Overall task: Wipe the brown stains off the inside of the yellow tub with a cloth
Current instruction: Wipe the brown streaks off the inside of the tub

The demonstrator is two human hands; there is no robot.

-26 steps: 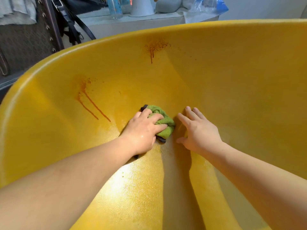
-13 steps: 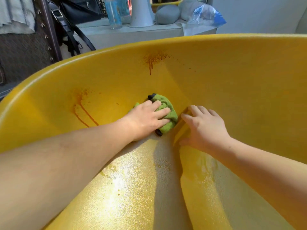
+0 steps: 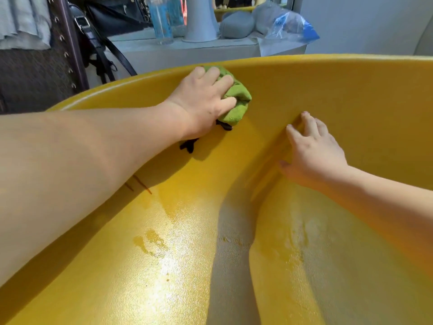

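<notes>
The left hand (image 3: 203,99) is pressing a crumpled green cloth (image 3: 236,99) against the far wall of the yellow tub (image 3: 351,95), right under the rim — fingers closed over it, much of the fuzzy cloth hidden beneath the palm. The forearm is covering most of the brown streaks (image 3: 138,184); only their lower tips are showing. The right hand (image 3: 311,151) is lying open on the wall's inner ridge, holding nothing. The pebbled floor is glistening wet. The cloth is sitting higher than half a second ago — over the upper stain's spot.
</notes>
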